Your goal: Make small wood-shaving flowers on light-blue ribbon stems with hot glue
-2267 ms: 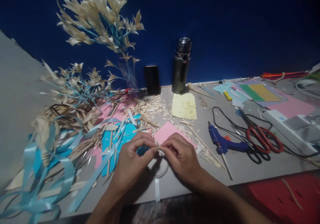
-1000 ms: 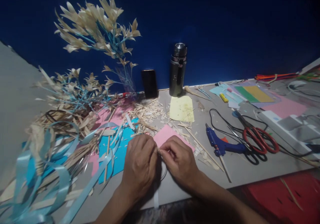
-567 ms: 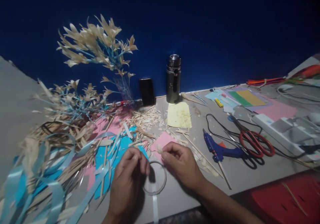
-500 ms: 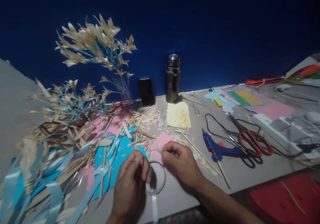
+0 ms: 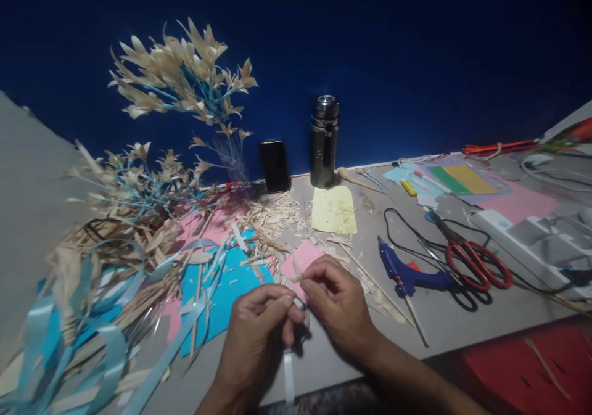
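My left hand (image 5: 263, 328) is closed around a thin ring (image 5: 306, 319), which is mostly hidden by the fingers and seen nearly edge-on. Close beside it, my right hand (image 5: 337, 304) pinches a small pale petal-like piece (image 5: 296, 272) between thumb and forefinger. The fingertips of both hands almost meet. Below the left fingers hangs a pale strip (image 5: 288, 375). A pink paper square (image 5: 303, 258) lies just behind the hands, and a blue sheet (image 5: 222, 298) lies to the left.
Pale flowers (image 5: 185, 76) stand at the back left above ribbon (image 5: 106, 353) and dried husks. A phone (image 5: 274, 166) and a flask (image 5: 324, 143) lean or stand by the wall. Rightward are a glue gun (image 5: 407, 273), red-handled scissors (image 5: 478, 266) and a power strip (image 5: 522, 242).
My left hand has moved up and right toward my right hand. The ring has turned from face-on to nearly edge-on. The whole view has shifted slightly.
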`<state>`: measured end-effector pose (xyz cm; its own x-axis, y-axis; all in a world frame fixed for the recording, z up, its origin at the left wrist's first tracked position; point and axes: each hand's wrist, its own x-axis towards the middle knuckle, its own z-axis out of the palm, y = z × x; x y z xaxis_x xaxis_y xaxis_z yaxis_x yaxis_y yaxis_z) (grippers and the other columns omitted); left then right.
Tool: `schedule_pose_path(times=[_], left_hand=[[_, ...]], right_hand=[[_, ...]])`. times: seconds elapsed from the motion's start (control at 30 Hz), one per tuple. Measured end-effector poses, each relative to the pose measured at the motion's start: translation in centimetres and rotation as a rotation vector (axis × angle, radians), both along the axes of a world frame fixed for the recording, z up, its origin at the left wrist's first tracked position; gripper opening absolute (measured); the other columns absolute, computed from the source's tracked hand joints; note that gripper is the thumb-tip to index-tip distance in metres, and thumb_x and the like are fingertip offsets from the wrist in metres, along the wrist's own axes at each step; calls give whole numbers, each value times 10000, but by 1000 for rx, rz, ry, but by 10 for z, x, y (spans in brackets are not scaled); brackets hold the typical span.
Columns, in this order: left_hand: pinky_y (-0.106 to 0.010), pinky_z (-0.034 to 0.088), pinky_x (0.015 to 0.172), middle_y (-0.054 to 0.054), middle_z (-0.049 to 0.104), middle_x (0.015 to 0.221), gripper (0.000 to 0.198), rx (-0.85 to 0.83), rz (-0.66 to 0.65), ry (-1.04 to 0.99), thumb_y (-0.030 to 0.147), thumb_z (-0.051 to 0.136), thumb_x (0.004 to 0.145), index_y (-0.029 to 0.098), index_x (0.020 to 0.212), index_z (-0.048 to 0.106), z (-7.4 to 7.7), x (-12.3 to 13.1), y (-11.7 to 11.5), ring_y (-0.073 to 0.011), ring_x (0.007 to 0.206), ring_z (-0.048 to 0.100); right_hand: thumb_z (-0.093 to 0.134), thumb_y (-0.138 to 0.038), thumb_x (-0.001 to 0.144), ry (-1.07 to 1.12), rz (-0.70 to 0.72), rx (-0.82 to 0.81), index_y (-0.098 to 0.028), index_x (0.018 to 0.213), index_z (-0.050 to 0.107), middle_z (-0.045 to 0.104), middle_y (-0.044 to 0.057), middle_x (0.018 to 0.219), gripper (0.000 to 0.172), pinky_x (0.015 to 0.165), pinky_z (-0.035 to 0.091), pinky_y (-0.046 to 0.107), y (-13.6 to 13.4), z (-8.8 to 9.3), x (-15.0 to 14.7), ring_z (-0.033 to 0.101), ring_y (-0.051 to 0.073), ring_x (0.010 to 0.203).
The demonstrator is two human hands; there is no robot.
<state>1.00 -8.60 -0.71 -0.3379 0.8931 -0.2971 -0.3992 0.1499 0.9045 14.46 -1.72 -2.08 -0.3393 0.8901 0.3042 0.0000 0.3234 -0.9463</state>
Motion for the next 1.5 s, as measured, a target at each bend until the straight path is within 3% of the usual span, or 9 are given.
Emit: schedule_pose_path(times=[0.23,0.3,0.37,0.5,0.6,0.8,1.0,1.23,1.5], left_hand=[[-180,170,354,107,288,386,378,134,-92,-481,328,697,849,187,562,493,-2,7,3,-38,347,130],[-184,199,363,94,312,357,391,116,-78,-366,366,670,889,178,571,542,-6,9,2,-43,327,192],[-194,299,402,37,497,412,303,85,-58,-154,369,692,889,149,681,674,-9,8,-1,-60,349,356],[-257,485,551,-46,727,744,152,43,4,72,267,854,728,152,756,758,-12,6,-3,-117,547,596],[-240,501,609,-2,690,753,197,49,100,20,222,901,642,166,655,713,-11,8,1,-115,637,613],[-260,522,675,-38,728,757,274,-20,86,-200,250,922,617,156,824,770,-10,20,11,-141,668,649],[-202,471,615,-17,704,741,288,-21,64,-316,233,949,578,150,769,750,-14,17,11,-99,632,599],[-214,479,626,9,636,690,285,10,-2,-399,237,956,579,161,707,713,-14,16,11,-105,637,586],[-276,539,746,-28,667,967,174,159,107,153,319,843,756,203,774,715,-5,4,9,-187,864,650]], right_hand=[[616,-219,881,7,7,4,-199,790,642,594,1,757,96,580,418,244,-1,0,0,535,137,660],[615,-233,883,9,17,-15,-197,787,639,595,-1,757,106,592,424,245,0,0,1,536,136,662],[613,-251,885,26,26,-63,-195,800,639,598,-3,762,105,612,440,246,0,0,1,542,135,667],[621,-277,867,69,65,-204,-193,849,646,613,-14,750,90,596,449,239,2,0,2,533,127,628],[626,-259,846,54,63,-211,-191,835,646,619,-16,745,73,579,433,233,1,-1,1,518,121,611],[588,-167,799,-12,-9,-77,-194,845,647,618,-10,752,80,594,439,236,-4,-2,-1,539,128,635],[648,-225,773,32,47,-297,-198,882,612,575,-42,684,118,500,441,208,-1,1,-1,508,106,544],[628,-163,750,77,124,-340,-190,902,638,613,-26,735,155,545,470,201,-1,6,-1,548,109,605],[652,-182,748,25,157,-291,-190,850,654,581,-34,682,103,520,384,206,0,7,-1,472,107,567]])
